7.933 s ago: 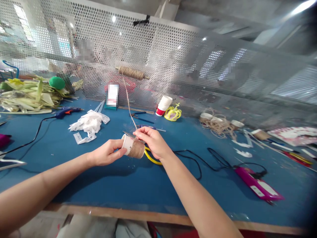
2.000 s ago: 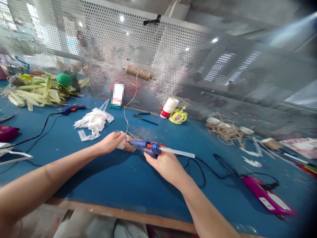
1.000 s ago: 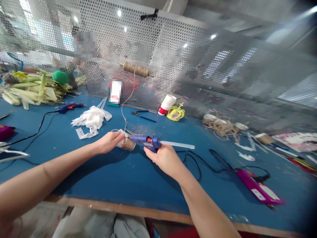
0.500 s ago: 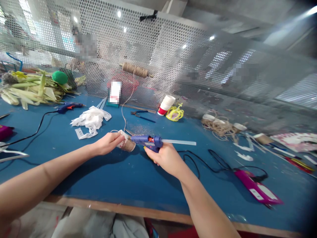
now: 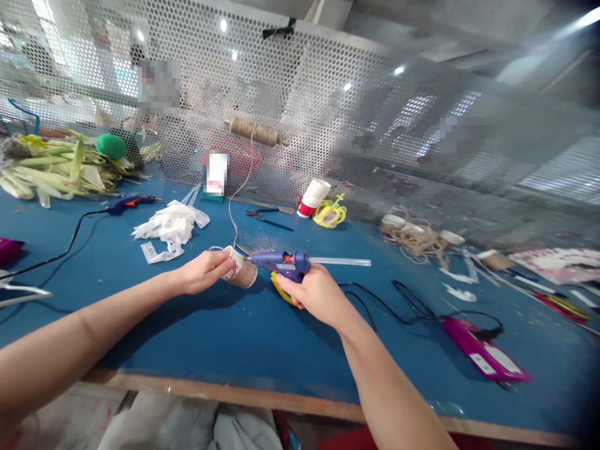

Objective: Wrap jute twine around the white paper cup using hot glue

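Observation:
My left hand (image 5: 204, 272) grips a small paper cup (image 5: 242, 270) lying sideways, its lower part wrapped in brown twine. A strand of twine (image 5: 233, 209) runs from the cup up to a twine spool (image 5: 254, 132) on the mesh wall. My right hand (image 5: 313, 292) is closed on a blue glue gun (image 5: 284, 262) with a clear glue stick out the back. The gun's nozzle points left, right at the cup's side. A yellow-handled tool (image 5: 280, 292) lies under my right hand.
On the blue table (image 5: 197, 337) lie white lace scraps (image 5: 169, 227), a second glue gun (image 5: 127, 201) with a black cord, pliers (image 5: 268, 219), stacked cups (image 5: 313, 197), a twine tangle (image 5: 417, 237) and a pink device (image 5: 480, 355). Green leaves (image 5: 51, 169) pile at the far left.
Compared with eight seconds ago, my right hand has let go of the twine and taken up the glue gun. In the last second the gun lifted slightly, its nozzle staying at the cup.

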Motion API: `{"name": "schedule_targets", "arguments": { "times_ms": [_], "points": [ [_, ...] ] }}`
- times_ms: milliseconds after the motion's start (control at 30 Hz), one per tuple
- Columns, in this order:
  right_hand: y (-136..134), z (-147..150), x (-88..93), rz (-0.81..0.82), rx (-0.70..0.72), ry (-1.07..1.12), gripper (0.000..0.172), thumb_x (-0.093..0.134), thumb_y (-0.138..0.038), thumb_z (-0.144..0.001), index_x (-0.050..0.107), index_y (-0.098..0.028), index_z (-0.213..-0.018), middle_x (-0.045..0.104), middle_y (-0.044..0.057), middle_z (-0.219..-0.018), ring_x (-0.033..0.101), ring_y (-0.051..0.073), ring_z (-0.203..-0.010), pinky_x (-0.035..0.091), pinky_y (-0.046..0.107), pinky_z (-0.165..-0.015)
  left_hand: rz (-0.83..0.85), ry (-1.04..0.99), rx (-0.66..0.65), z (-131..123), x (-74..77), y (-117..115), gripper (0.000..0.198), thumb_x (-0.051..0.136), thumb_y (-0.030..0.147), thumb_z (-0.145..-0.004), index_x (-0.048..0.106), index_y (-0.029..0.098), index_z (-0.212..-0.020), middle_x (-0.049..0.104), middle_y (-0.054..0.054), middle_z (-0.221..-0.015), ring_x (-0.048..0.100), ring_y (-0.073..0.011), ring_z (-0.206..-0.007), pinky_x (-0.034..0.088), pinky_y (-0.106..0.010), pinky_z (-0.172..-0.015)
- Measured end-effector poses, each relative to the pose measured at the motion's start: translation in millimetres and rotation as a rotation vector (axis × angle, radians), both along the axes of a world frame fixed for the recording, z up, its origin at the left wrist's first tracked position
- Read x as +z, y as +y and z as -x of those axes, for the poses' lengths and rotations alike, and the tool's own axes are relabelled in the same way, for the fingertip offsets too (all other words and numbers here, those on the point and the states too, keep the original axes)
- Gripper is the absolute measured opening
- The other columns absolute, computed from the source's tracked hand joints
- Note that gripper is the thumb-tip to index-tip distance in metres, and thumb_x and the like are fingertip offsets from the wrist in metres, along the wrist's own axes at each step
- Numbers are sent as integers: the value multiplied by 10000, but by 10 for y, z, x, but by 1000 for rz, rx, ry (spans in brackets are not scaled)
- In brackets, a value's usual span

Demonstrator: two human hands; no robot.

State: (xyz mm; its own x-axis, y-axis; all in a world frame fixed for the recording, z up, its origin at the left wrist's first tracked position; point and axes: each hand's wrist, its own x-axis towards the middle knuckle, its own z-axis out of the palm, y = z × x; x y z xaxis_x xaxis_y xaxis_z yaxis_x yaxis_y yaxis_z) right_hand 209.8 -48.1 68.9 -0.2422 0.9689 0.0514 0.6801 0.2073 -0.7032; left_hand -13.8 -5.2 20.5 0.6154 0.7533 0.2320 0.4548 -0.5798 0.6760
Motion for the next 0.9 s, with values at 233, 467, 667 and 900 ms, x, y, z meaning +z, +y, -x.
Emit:
{"name": "schedule_targets", "arguments": {
  "times_ms": [233,467,667,900],
  "points": [
    [1,6,15,40,-30,1,207,495,-314,-721,464,-185,-562,464,-38,-369,431,97,-324,390,213,-374,-12,-4,-27,-1,-3,9,342,249,334,-890,454,138,-699,500,-23,-693,437,-116,-636,362,-252,-633],
    [-9,10,14,45,-31,-7,185,491,-310,-726,475,-179,-596,467,-37,-394,436,96,-340,389,206,-372,-6,-23,-11,-7,-12,4,352,257,341,-887,464,137,-689,510,-24,-685,446,-119,-633,365,-249,-628],
    [-47,38,11,-49,5,-113,198,482,-279,-730,482,-181,-558,487,-27,-399,467,101,-366,399,210,-427,110,-76,63,-14,-55,46,408,260,394,-878,531,118,-750,551,-37,-737,487,-143,-696,391,-263,-675],
    [-89,69,-2,-192,36,-212,197,472,-259,-728,509,-193,-547,512,-20,-420,493,121,-432,382,222,-466,186,-117,135,-35,-77,70,465,276,454,-855,573,109,-757,568,-39,-740,501,-156,-702,406,-272,-687]
  ]
}}
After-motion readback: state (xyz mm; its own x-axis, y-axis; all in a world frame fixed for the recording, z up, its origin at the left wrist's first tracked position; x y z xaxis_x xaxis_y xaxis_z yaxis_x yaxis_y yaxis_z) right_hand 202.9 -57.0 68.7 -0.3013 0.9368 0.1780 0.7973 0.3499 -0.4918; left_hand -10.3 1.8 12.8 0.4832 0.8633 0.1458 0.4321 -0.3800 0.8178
